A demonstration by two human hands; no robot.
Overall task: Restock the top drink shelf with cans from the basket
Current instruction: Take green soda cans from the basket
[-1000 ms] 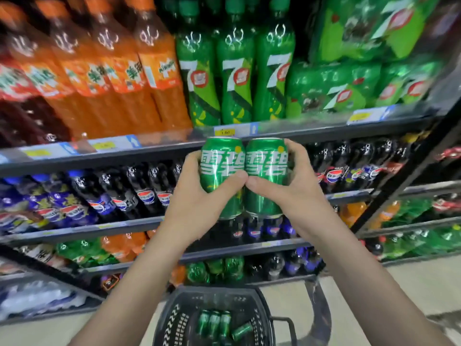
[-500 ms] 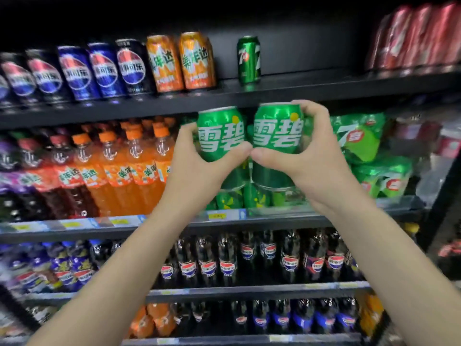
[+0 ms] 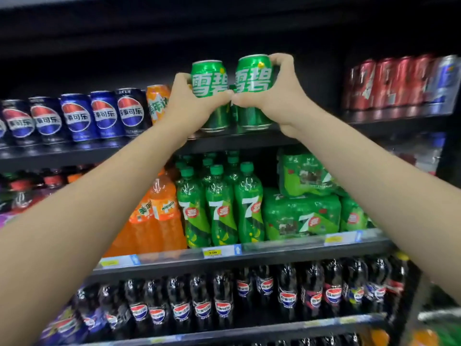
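Moved: both green cans, raised from mid-shelf height to the top shelf point(image 3: 249, 142) front edge.
Green cans: two, side by side, touching.
Left hand point(image 3: 189, 108): fingers wrapped around left can point(image 3: 209, 81).
Right hand point(image 3: 282, 96): fingers wrapped around right can point(image 3: 253, 76).
Blue cans point(image 3: 77, 116): five visible, toward the shelf's left end.

Blue cola cans point(image 3: 77, 117) in a row beside an orange can point(image 3: 156, 102); red cans point(image 3: 389, 82) far right. Below: orange bottles point(image 3: 159, 213), green bottles point(image 3: 222, 208), wrapped green packs point(image 3: 301, 216), yellow price tags point(image 3: 212, 252). Lower still, dark cola bottles point(image 3: 224, 300).
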